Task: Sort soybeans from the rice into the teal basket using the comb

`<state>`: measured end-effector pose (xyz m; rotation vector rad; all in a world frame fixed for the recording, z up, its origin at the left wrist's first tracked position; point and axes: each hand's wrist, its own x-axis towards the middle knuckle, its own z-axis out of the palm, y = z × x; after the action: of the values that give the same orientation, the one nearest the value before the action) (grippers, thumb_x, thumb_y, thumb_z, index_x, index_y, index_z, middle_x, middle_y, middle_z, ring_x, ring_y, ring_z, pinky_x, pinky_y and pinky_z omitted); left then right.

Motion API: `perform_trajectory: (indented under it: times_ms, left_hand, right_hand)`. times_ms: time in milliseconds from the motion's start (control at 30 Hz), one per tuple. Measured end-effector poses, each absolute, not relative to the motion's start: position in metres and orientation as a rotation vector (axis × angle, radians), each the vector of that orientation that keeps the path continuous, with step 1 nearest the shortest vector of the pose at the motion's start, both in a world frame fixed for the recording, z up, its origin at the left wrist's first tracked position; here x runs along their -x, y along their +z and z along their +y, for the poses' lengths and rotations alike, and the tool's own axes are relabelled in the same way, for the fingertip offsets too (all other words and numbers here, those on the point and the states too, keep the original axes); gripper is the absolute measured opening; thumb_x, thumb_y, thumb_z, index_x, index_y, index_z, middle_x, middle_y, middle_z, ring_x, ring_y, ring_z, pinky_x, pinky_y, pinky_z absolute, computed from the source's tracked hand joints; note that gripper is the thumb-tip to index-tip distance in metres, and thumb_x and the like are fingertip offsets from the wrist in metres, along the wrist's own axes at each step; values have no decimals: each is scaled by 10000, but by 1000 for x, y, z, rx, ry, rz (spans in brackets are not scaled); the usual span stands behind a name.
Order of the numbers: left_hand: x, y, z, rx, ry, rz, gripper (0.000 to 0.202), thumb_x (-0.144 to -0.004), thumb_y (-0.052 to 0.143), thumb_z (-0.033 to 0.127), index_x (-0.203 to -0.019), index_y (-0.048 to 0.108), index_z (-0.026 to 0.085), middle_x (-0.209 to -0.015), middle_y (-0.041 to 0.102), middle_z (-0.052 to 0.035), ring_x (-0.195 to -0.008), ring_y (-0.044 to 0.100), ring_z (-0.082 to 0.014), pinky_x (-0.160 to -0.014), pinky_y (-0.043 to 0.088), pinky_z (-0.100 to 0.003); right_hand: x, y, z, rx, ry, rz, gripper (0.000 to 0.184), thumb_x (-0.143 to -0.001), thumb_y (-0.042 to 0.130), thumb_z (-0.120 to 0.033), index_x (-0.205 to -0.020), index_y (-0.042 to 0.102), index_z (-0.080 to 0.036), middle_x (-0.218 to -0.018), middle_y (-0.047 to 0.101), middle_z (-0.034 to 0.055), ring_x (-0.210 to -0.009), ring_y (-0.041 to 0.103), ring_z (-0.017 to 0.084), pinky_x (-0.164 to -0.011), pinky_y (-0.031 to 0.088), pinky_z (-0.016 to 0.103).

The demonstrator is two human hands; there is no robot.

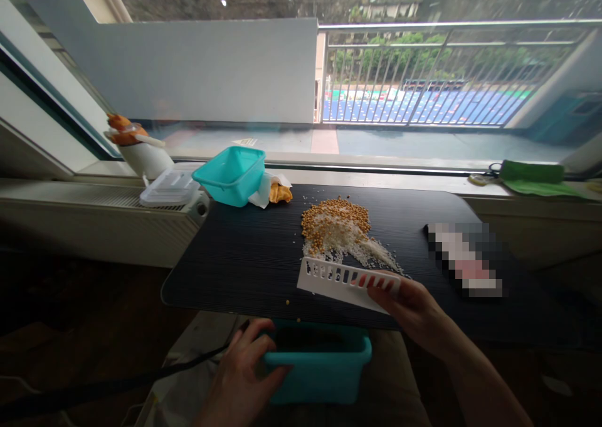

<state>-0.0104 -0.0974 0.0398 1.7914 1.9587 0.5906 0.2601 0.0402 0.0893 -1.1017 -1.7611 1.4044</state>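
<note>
My right hand point(421, 317) is closed on one end of a white plastic strip with a row of slots point(336, 288), held on edge over the dark table. Just beyond the strip lies a heap of yellow beans point(345, 210) mixed with white rice point(332, 237), with a trail of grains spreading to the right. Below the table's front edge, my left hand point(247, 370) grips the left rim of a turquoise plastic bin point(320, 377). The bin's inside is dark, so its contents cannot be made out. Two stray beans point(288, 302) lie near the front edge.
On the back left of the black table point(235, 258) stands another turquoise container point(230, 176) beside crumpled tissue and an orange-brown scrap point(281, 193). A clear lid point(170, 185) rests by a white cup point(145, 158). A blurred-out phone-like object point(465, 261) lies right; green cloth point(531, 177) sits on the sill.
</note>
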Motion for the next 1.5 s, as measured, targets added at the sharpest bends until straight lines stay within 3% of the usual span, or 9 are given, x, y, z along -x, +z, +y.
perform_trajectory:
  times_ms: [333,500,767,1000,1300,1500]
  left_hand:
    - [51,41,-102,-1838,618,2044,141,-731,686,300,-622,649,218,-1055,704,-61,-857,712,-232,-742,571,-313]
    - [77,38,-113,-1885,702,2108,159,-733,689,367,-648,659,235,-1013,708,-44,-896,700,-236,-749,563,-285]
    - [42,45,-108,-1826,638,2023,115,-730,698,264,-646,630,225,-1068,688,-51,-941,678,-247,-791,554,-336]
    - [14,42,-97,-1787,553,1972,71,-722,689,219,-679,632,219,-1091,683,-54,-950,668,-256,-822,545,-376]
    - [-3,45,-91,-1818,532,1908,94,-697,710,187,-662,630,221,-1110,689,-47,-986,675,-264,-823,552,-347]
    - [-5,47,-92,-1834,509,1896,104,-684,687,134,-678,621,215,-1097,685,-47,-948,672,-246,-819,544,-336]
  right_hand:
    - [-209,71,20,1024,1416,-1845,311,-922,539,-374,-1067,714,-161,-912,738,63,-783,647,201,-692,504,276]
    - [-198,89,15,941,1496,-2010,270,-935,527,-333,-1023,723,-170,-848,729,38,-754,638,180,-665,489,247]
    - [-244,81,14,1206,1271,-1727,289,-886,596,-411,-1028,735,-202,-981,771,55,-879,699,235,-771,537,284]
    - [-290,66,36,1467,954,-1347,457,-743,710,-545,-1017,766,-184,-997,782,93,-982,700,338,-916,529,444]
    - [-235,73,33,1182,1405,-1316,422,-784,706,-499,-1012,757,-147,-944,789,100,-881,729,322,-779,589,419]
    - [-257,63,43,1260,1262,-1345,430,-756,726,-513,-1004,764,-163,-978,785,96,-949,713,332,-851,565,424]
